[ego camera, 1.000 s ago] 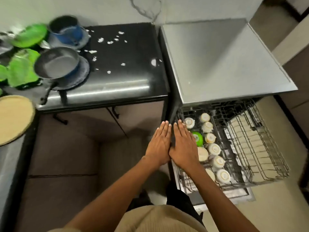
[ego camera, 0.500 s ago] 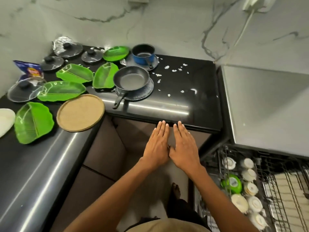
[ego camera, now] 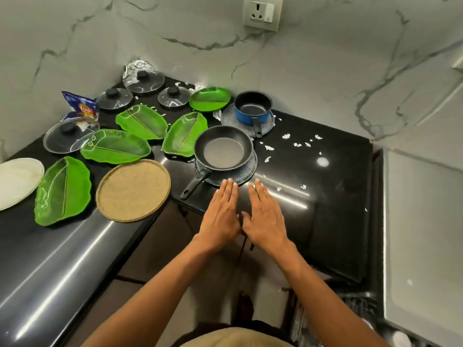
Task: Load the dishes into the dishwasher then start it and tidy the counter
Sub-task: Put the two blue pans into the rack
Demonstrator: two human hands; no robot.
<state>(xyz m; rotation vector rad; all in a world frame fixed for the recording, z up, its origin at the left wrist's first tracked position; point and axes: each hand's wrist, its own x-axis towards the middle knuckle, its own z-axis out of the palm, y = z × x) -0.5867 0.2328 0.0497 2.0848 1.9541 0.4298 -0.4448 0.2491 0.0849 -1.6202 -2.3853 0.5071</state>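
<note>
Your left hand (ego camera: 221, 216) and right hand (ego camera: 265, 219) hover flat, fingers straight, holding nothing, over the black counter (ego camera: 325, 196), just before the frying pan (ego camera: 223, 149); green leaf plates (ego camera: 141, 122) lie left.

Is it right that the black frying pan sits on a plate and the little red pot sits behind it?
Not quite. The head view shows the little pot is blue, not red. The black frying pan does sit on a plate, with the pot behind it.

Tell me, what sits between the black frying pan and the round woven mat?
In the head view, only the frying pan's own black handle angles into that gap; otherwise bare black counter separates it from the woven mat.
</note>
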